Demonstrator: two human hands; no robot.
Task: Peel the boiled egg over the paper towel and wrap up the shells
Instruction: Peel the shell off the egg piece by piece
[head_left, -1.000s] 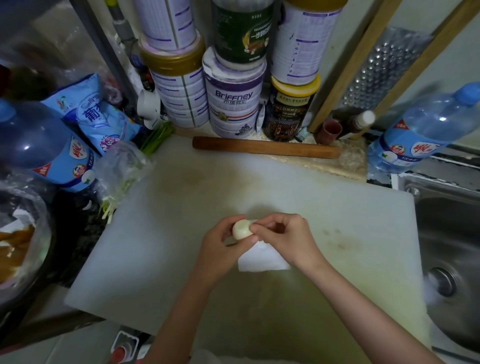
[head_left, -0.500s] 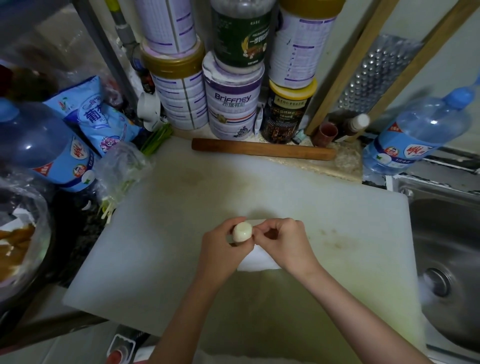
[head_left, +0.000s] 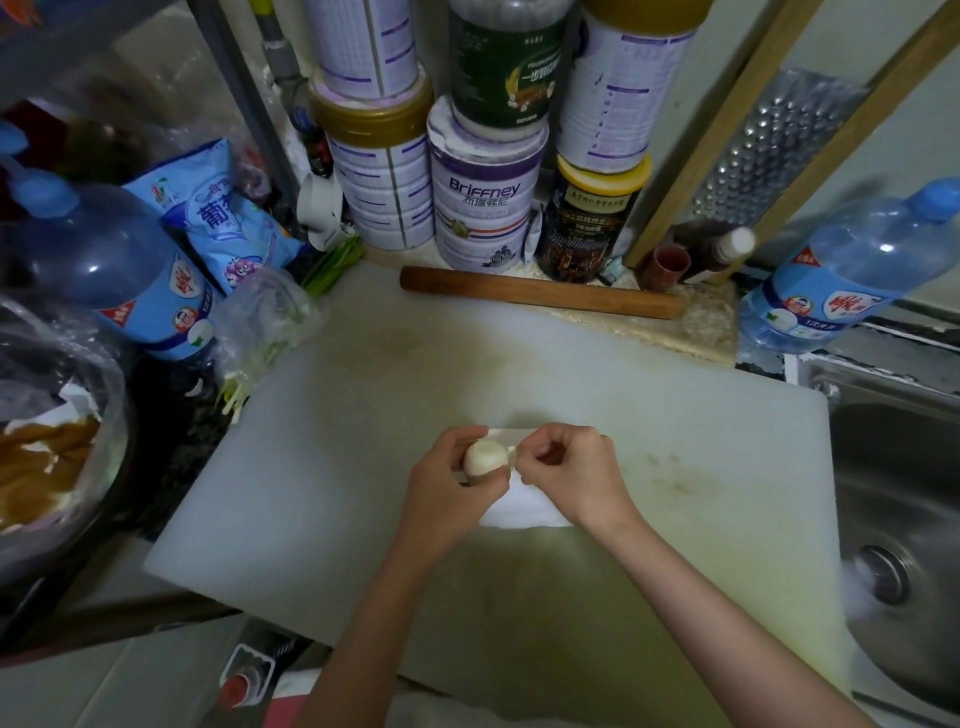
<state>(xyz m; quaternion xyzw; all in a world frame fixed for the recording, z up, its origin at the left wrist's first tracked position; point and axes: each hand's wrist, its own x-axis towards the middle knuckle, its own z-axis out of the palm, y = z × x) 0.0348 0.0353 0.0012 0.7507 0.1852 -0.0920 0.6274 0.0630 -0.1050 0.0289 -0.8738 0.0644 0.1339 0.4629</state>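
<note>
Kitchen desk layout: a white cutting board (head_left: 363, 441) covers the central working area, and both hands operate above its middle.

Left hand (head_left: 447, 491): grip closed round the boiled egg (head_left: 484, 457). Fingers and thumb curl about the lower half, and the pale rounded top of the egg protrudes above them. The egg is held clear of the board, over the far left corner of the paper towel (head_left: 524, 506).

Right hand (head_left: 579, 473): grip closed in a pinch. Thumb and forefinger meet at the right side of the egg on a small pale shell flake (head_left: 512, 450). The remaining fingers are curled toward the palm. Whether the flake is attached to the egg cannot be determined.

Paper towel: white, lying flat on the board beneath both hands. Its near edge shows between the two wrists. Most of its upper surface is hidden by the hands.

Surrounding items:
- A wooden rolling pin (head_left: 540, 299) lies along the far edge of the board.
- Behind it, stacked tins stand against the wall, the front one marked "Briffney" (head_left: 483, 208).
- A metal grater (head_left: 779, 150) leans at the right rear.
- One blue-capped water bottle (head_left: 852, 270) leans at the right, beside the steel sink (head_left: 893, 467).
- A second bottle (head_left: 104, 270) stands at the left, next to a blue printed bag (head_left: 223, 228) and a clear plastic bag (head_left: 260, 322) holding green stalks.
</note>
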